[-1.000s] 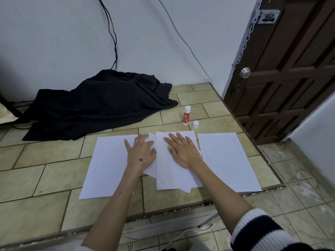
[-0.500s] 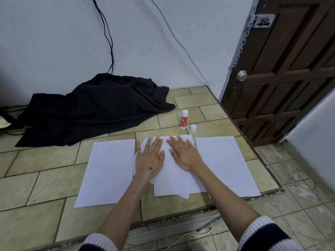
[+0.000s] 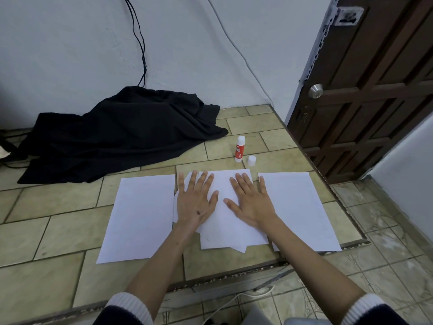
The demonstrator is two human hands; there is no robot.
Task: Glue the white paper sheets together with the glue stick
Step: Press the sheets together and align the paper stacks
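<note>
Step in hand: pressing the overlapped stack of white paper sheets (image 3: 230, 221) flat so the glued faces bond; this is a judgement from the pose and the task.
Left hand: the left hand (image 3: 195, 202) lies palm down on the stack's left part, its fingers (image 3: 206, 181) straight and spread, grasping nothing.
Right hand: the right hand (image 3: 251, 202) lies palm down on the stack's right part, fingers released and flat, holding nothing.
Stack position: in the middle of the tan tiled floor platform (image 3: 58, 231), between a single white sheet on the left (image 3: 140, 216) and a single white sheet on the right (image 3: 300, 207); corners underneath stick out askew.
Glue: the red-and-white glue stick (image 3: 239, 148) stands upright beyond the stack, its white cap (image 3: 251, 160) off and just beside it.
Doing it well: sweep the palms from the centre outward to push out bubbles, run fingertips along the edges, and keep one hand steady so the layers do not slide.
Risk: uneven pressure may wrinkle the thin paper.
</note>
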